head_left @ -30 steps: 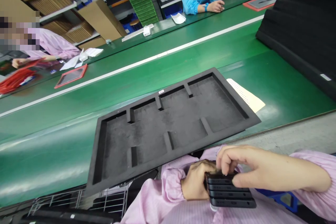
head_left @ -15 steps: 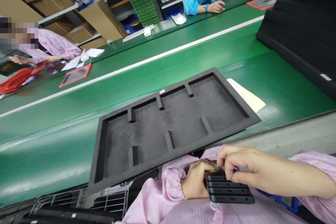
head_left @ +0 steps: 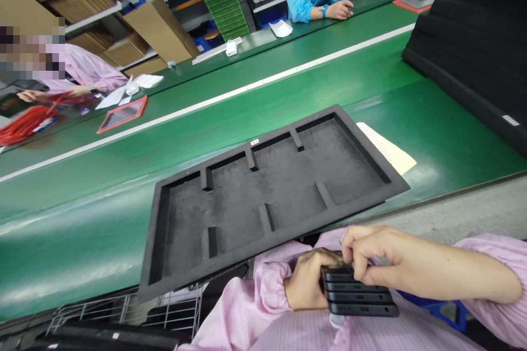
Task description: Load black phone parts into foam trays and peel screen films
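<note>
Close to my body, at the bottom of the view, I hold a stack of several black smartphones (head_left: 361, 297), with their port edges facing me. My left hand (head_left: 308, 279) is wrapped round the left side of the stack. My right hand (head_left: 373, 255) comes in from the right, its fingers curled and closed at the top smartphone; the exact contact is partly hidden. Beyond both hands lies a black foam tray (head_left: 284, 175) with a raised rim and short dividers. Its compartments hold nothing.
The tray rests on a green conveyor table (head_left: 206, 120), partly over a printed paper sheet (head_left: 391, 148). Black foam trays (head_left: 473, 49) are stacked at right. A wire rack (head_left: 173, 312) stands lower left. Two people sit across the table, near red-framed sheets (head_left: 122, 114).
Both hands and the smartphone stack stay almost in place. The view has shifted very slightly. Across the table, the hand of the person at left has moved a little.
</note>
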### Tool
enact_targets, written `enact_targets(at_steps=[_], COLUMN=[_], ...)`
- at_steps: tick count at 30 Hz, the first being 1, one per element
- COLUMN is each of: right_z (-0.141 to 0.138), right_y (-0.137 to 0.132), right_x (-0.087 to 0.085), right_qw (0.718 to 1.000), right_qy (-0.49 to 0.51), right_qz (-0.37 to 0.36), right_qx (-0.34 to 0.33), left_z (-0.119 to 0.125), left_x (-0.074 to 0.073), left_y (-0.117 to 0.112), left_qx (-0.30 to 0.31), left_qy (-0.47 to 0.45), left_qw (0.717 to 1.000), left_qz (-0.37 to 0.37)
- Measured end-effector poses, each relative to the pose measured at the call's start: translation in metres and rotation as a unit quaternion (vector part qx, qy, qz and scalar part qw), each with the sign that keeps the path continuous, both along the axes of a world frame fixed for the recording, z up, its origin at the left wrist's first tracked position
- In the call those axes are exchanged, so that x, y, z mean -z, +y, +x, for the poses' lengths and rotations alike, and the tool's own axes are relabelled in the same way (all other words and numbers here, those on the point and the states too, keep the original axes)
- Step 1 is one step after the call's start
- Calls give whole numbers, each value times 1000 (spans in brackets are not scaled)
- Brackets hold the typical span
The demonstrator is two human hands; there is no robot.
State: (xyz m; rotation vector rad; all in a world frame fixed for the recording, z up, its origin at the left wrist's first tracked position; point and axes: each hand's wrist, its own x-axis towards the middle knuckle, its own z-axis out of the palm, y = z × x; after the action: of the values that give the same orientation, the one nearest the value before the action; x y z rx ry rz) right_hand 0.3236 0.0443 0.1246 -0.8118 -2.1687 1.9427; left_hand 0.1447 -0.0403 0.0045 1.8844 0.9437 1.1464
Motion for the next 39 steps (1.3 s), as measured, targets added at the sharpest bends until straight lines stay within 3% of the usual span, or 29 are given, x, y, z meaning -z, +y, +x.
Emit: enact_targets(at_steps=[8,12,14,16,19,21,24,26,27,31,36,39], right_z=[-1,-1,1,5,12,13,7,1,-1,-7,-6,-1], right_y=[0,1,1,-2,-16,-30,-47,-53,-55,-60,-66,-66], right_x=[7,12,11,7,0,1,14,26,32,44,48,55], right_qw=[995,985,985,991,976,931,833,787,780,829,876,899], right_qy=[-19,-37,-16,1,1,-11,-30,-44,-50,-45,-43,-61], right_qz=[-94,-169,-161,-69,191,357,543,604,611,544,463,419], right_qx=[-16,22,63,114,110,78,99,121,128,124,129,112], left_z=[3,2,2,0,-1,-1,3,7,8,9,0,-4], left_x=[-5,-5,-3,0,3,3,4,5,5,11,24,32], left_y=[1,1,1,0,-2,-5,-11,-16,-19,-28,-33,-32], left_qx=[-11,-15,-20,-25,-21,-28,-90,-134,-145,-135,-66,-59], left_qy=[-3,8,5,-10,-47,-60,-40,-32,-35,-86,-185,-201], left_qw=[999,1000,1000,1000,997,990,969,945,932,902,887,883], left_qz=[34,22,18,9,-59,-128,-226,-295,-329,-400,-418,-420])
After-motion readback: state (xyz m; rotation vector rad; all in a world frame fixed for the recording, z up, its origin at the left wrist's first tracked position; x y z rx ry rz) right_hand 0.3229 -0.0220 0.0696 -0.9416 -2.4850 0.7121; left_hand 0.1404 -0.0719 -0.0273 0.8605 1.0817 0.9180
